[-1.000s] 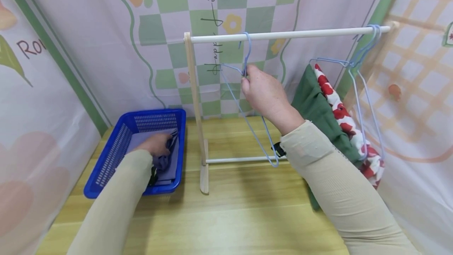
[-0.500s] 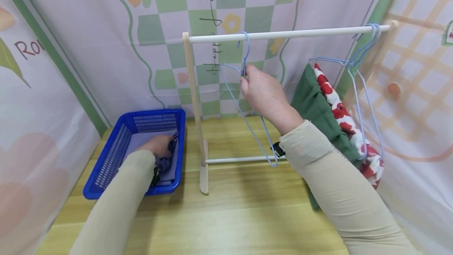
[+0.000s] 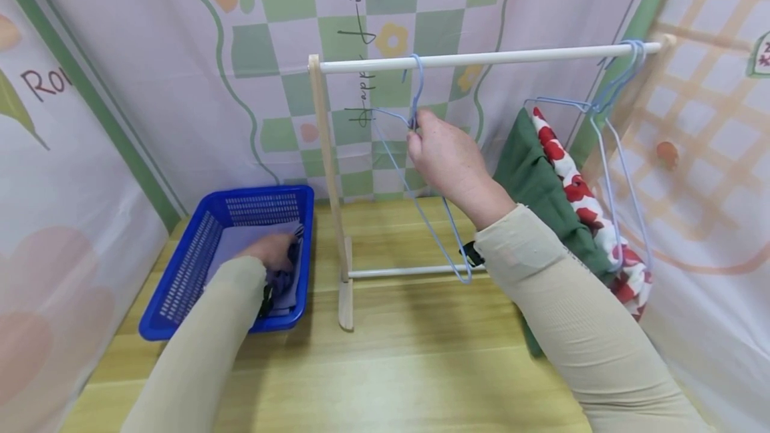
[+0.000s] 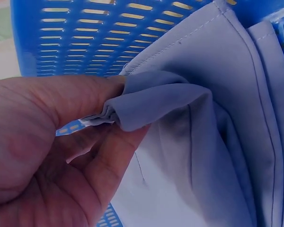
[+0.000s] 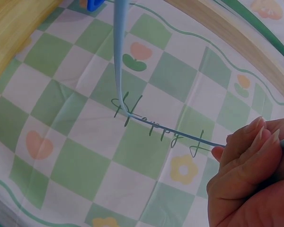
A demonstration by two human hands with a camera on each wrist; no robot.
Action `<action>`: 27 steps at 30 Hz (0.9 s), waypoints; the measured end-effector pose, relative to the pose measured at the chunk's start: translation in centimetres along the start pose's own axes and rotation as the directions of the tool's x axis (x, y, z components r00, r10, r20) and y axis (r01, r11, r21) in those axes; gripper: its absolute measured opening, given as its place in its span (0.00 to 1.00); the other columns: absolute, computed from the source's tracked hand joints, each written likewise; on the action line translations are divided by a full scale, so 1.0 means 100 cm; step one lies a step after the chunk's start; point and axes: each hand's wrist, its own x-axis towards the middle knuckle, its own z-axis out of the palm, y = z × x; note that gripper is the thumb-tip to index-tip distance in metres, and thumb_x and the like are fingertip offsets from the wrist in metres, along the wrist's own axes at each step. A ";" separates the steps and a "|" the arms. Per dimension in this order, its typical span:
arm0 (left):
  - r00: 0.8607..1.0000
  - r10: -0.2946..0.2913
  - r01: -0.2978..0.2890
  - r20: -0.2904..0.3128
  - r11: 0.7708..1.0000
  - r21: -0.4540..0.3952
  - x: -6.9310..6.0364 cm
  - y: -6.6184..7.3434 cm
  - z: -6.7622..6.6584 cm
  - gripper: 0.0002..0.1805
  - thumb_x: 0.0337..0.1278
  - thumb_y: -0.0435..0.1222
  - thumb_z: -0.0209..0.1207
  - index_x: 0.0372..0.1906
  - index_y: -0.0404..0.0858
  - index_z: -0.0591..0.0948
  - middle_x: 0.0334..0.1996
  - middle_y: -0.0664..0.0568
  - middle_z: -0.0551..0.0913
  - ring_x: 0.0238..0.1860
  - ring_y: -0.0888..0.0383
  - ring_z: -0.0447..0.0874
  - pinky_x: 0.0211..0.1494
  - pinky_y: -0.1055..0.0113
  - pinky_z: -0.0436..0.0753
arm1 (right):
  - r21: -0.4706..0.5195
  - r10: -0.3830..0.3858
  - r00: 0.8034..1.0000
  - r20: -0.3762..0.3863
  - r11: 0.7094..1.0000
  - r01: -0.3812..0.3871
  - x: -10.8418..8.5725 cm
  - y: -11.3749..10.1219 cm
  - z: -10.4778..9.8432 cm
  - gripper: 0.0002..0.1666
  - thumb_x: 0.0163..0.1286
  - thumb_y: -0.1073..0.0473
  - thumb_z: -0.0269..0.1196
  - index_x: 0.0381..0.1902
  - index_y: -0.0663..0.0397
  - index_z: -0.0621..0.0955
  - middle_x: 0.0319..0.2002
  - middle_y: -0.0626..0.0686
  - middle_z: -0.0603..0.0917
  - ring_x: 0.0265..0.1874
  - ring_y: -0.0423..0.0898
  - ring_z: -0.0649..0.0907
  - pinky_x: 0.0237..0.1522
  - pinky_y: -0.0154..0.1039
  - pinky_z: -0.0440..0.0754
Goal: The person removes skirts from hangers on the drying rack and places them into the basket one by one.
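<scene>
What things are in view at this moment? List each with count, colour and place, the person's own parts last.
Rectangular slotted plastic basket: one, blue, on the table's left side
Soft folded cloth: count unclear, blue-grey, inside the basket
Wooden-post rack: one, pale wood with white rails, on the table
Thin hangers: at least three, light blue, one near the top rail's left end, others at its right end
Plain draped fabric: one visible, green, rack's right side
Floral fabric: one visible, red and white, beside the green
Wood-grain table: one, yellowish, beneath everything
Sleeves: two, beige, both forearms
Left hand: one, in the basket, fingers pinching cloth
Right hand: one, holding the left-end hanger
</scene>
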 end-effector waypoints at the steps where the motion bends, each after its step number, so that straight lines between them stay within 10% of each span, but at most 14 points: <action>1: 1.000 -0.001 0.001 0.001 1.000 -0.002 0.000 0.000 0.000 0.37 0.61 0.30 0.68 0.74 0.28 0.68 0.65 0.31 0.78 0.66 0.36 0.77 0.70 0.42 0.76 | -0.001 0.001 1.000 0.001 1.000 -0.001 0.000 0.000 0.000 0.18 0.84 0.53 0.45 0.58 0.57 0.75 0.36 0.57 0.84 0.29 0.55 0.80 0.34 0.51 0.79; 16: 0.999 -0.008 0.016 0.045 0.985 -0.174 -0.004 -0.003 0.002 0.45 0.63 0.31 0.67 0.81 0.33 0.60 0.69 0.31 0.73 0.47 0.48 0.86 0.58 0.50 0.85 | -0.007 -0.016 1.000 -0.011 1.000 0.016 -0.001 0.000 0.000 0.18 0.84 0.54 0.46 0.57 0.58 0.76 0.36 0.58 0.85 0.29 0.55 0.80 0.34 0.52 0.80; 24: 1.000 -0.012 0.016 0.025 0.988 -0.152 -0.001 -0.003 0.002 0.50 0.63 0.34 0.68 0.83 0.34 0.52 0.78 0.30 0.61 0.75 0.33 0.65 0.78 0.37 0.63 | -0.006 -0.016 1.000 -0.012 1.000 0.016 -0.001 0.000 0.000 0.17 0.84 0.54 0.46 0.57 0.58 0.76 0.36 0.58 0.85 0.30 0.55 0.80 0.34 0.52 0.80; 27: 0.999 -0.034 0.041 0.034 0.975 -0.218 -0.004 -0.004 0.002 0.42 0.63 0.34 0.68 0.77 0.30 0.62 0.65 0.29 0.75 0.60 0.39 0.82 0.67 0.45 0.80 | -0.003 -0.016 1.000 -0.012 1.000 0.016 -0.001 0.000 0.000 0.17 0.83 0.54 0.47 0.56 0.58 0.76 0.37 0.58 0.85 0.30 0.55 0.81 0.35 0.52 0.80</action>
